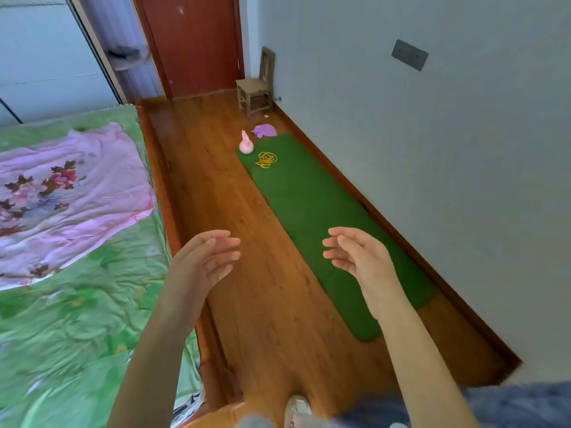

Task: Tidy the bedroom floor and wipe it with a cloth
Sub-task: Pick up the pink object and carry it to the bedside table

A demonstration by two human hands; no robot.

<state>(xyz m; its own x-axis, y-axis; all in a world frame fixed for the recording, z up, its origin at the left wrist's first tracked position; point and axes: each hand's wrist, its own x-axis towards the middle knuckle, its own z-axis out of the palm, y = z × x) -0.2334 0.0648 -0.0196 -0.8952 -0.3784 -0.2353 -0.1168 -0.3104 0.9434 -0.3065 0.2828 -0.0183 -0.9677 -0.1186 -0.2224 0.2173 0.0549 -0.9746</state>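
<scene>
your left hand (205,257) and right hand (360,257): both raised, fingers loose, holding nothing | crumpled purple cloth (264,130) on brown wooden floor (216,186) beyond long green mat (309,205), near small wooden chair (256,88) | pink toy (246,144) at mat corner | yellow cord (266,159) on mat

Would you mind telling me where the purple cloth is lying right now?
In the head view, the purple cloth lies crumpled on the wooden floor at the far end of the green mat, between the small wooden chair and the pink toy.
</scene>
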